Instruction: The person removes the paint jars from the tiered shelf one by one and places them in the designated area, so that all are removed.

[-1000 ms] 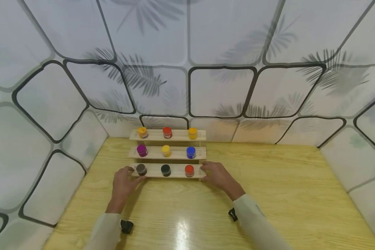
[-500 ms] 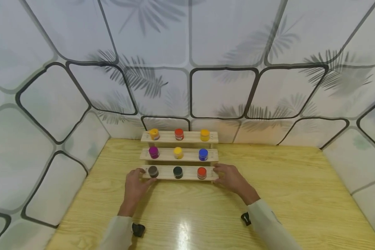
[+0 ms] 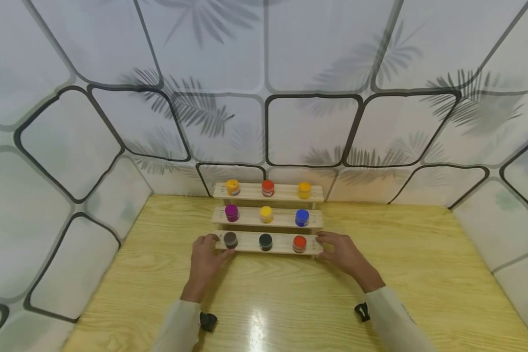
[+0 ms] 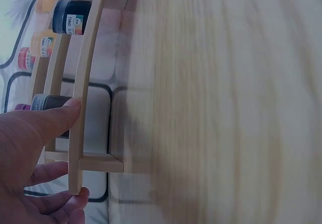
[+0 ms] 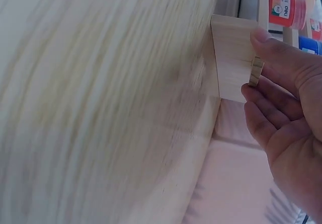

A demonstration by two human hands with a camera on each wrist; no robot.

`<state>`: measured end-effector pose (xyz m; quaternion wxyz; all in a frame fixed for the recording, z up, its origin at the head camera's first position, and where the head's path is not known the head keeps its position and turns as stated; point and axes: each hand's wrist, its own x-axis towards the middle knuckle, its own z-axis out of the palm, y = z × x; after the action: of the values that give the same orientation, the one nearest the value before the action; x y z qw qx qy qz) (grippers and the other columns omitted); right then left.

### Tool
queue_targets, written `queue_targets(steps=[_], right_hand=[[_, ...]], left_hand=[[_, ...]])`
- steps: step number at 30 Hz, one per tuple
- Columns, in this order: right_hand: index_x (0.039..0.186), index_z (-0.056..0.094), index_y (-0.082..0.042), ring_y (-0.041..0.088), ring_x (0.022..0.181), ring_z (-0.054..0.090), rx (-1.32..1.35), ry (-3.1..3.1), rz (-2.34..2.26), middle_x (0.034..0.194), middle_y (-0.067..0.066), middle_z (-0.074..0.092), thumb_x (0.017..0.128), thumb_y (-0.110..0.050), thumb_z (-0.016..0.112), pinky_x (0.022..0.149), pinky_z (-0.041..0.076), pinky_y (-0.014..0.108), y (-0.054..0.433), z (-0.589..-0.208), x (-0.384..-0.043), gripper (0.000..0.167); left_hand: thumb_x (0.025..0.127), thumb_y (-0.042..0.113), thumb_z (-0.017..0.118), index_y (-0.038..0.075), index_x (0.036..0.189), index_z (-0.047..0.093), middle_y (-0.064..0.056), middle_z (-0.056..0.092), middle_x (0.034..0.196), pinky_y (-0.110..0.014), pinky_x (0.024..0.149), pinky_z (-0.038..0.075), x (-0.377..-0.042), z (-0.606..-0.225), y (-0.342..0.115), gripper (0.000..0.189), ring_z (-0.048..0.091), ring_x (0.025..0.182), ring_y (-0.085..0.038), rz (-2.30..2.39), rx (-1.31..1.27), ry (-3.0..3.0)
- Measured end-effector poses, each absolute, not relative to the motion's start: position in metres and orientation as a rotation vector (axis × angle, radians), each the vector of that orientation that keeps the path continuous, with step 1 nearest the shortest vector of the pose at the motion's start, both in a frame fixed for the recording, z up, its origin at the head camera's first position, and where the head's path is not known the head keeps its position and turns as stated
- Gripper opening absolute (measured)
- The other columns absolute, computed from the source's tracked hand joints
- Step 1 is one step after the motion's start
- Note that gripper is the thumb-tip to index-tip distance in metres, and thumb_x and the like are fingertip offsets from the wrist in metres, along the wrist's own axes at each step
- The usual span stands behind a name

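A three-tier wooden rack [image 3: 248, 241] stands near the back wall with small paint jars on every step. At the left end of its lowest step, my left hand [image 3: 206, 261] grips the board, its thumb [image 4: 65, 114] on the front edge. The board's right end is pinched by my right hand [image 3: 344, 254], fingers curled at the end. A dark grey jar [image 3: 231, 239], a black jar [image 3: 266, 242] and a red jar [image 3: 299, 243] stand on the lowest step. Purple [image 3: 231, 212], yellow and blue jars line the middle step; the top holds orange, red and yellow-orange ones.
The rack rests on a light wood-grain table [image 3: 422, 274]. Behind and at both sides rises a pale patterned wall covering [image 3: 312, 129], close to the rack's back. Black straps [image 3: 208, 321] hang at both wrists.
Both hands and the rack have slid to the right along the table. The jars keep their places on the steps, and both grips look the same.
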<state>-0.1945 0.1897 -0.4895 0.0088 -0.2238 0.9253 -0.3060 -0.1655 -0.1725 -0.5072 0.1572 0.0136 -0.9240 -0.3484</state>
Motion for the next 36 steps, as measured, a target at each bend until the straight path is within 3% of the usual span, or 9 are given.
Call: queue_targets(steps=[29, 36], right_hand=[[0.121, 0.06, 0.005, 0.045, 0.117, 0.052, -0.595, 2.92, -0.989, 0.128, 0.025, 0.057, 0.08, -0.005, 0.072, 0.093, 0.045, 0.056, 0.234, -0.489, -0.19, 0.044], [0.121, 0.061, 0.004, 0.045, 0.118, 0.051, -0.584, 2.912, -0.986, 0.13, 0.024, 0.056, 0.082, -0.009, 0.072, 0.094, 0.044, 0.056, 0.234, -0.489, -0.19, 0.043]], left_hand=[[0.072, 0.027, 0.082, -0.001, 0.109, 0.061, -0.019, 0.057, 0.103, -0.044, 0.084, 0.05, -0.169, -0.503, -0.134, 0.051, 0.054, 0.098, -0.032, -1.032, -0.018, -2.755], [0.085, 0.014, 0.071, 0.002, 0.105, 0.066, -0.018, 0.062, 0.099, -0.037, 0.071, 0.051, -0.174, -0.501, -0.145, 0.025, 0.059, 0.088, -0.028, -1.237, -0.001, -2.705]])
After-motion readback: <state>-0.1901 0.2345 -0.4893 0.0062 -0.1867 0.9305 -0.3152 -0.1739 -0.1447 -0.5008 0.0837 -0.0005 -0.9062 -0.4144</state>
